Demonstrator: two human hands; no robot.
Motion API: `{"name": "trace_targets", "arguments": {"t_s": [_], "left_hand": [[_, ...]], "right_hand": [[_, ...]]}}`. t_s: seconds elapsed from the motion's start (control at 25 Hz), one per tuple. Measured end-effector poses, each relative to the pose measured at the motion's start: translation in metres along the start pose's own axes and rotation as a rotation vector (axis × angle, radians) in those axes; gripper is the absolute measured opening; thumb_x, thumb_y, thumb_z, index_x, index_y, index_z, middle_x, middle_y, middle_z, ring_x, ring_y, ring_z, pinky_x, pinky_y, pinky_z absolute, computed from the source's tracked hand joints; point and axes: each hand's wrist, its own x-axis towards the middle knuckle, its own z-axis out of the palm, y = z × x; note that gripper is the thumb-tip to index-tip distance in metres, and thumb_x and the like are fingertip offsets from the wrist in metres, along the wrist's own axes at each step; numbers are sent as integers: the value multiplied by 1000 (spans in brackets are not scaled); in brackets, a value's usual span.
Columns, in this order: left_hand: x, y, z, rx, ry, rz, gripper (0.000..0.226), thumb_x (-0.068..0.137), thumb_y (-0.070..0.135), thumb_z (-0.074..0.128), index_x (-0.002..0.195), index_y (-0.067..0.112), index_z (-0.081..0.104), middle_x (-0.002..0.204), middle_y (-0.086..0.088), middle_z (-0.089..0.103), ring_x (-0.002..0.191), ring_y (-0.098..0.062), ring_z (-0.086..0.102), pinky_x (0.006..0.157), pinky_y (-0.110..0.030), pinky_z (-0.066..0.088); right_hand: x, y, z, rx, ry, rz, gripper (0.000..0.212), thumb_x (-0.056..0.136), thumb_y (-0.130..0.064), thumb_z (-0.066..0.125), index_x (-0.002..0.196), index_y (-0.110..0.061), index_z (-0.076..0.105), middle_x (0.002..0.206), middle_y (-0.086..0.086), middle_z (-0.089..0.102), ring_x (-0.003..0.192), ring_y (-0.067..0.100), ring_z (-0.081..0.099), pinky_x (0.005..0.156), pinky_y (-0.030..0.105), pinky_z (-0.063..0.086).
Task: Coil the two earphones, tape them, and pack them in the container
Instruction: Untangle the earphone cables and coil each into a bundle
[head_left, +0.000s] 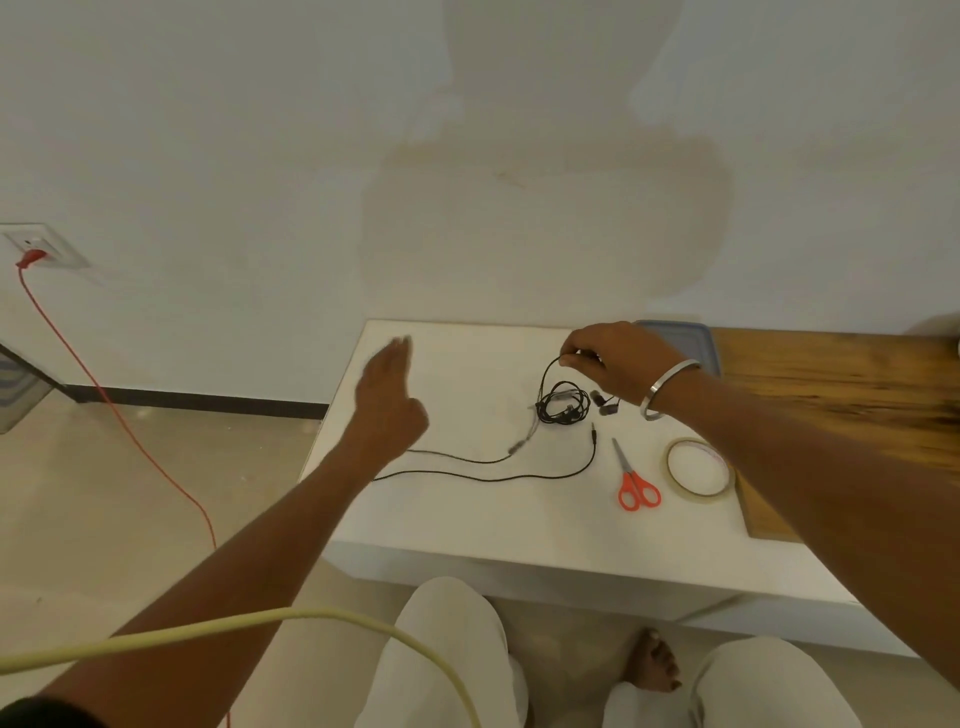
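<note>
Black earphone wires lie tangled in a small heap (563, 405) on the white table (467, 519). Two loose strands (483, 475) trail from it toward the left. My right hand (613, 364) hovers over the heap and pinches a strand that rises from it in a loop. My left hand (389, 395) floats above the table's left part with its fingers straight, holding nothing. A roll of clear tape (698, 470) and red-handled scissors (636, 483) lie to the right of the wires. A blue-grey container (696, 343) sits at the back, partly hidden by my right hand.
A wooden board (841, 395) adjoins the white table on the right. A red cable (104, 405) runs from a wall socket across the floor on the left. A pale yellow cord (311, 618) crosses in front of my lap.
</note>
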Motion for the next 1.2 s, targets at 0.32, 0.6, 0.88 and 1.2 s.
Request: {"name": "trace_targets", "arguments": {"t_s": [0.32,0.6,0.88,1.2], "left_hand": [[-4,78,42,-393,-164,247,30,101,19,47,130,14,55,99,2,72,93,-7,66,82,-8,44],[-1,63,27,-394,-64,221,25,101,9,42,102,6,67,67,-7,59,61,-18,59,58,-7,44],[5,41,17,-416,-4,167,24,101,11,41,97,8,64,65,-4,50,58,-14,49,65,-34,58],[7,36,19,-428,60,109,25,102,11,39,99,9,63,67,-2,51,58,-15,50,66,-43,59]], "right_hand": [[10,-31,12,7,-26,-68,27,98,-36,40,100,-20,61,87,-5,62,81,18,59,66,31,45],[2,-23,14,-2,-98,-43,28,98,-36,39,105,-19,61,97,-2,66,84,17,59,70,30,47],[-9,0,16,53,-125,51,28,98,-35,41,104,-19,63,95,-2,69,82,14,59,71,29,48],[-13,-16,34,591,-476,185,28,95,-33,47,78,-26,68,62,-2,54,49,14,59,57,21,51]]}}
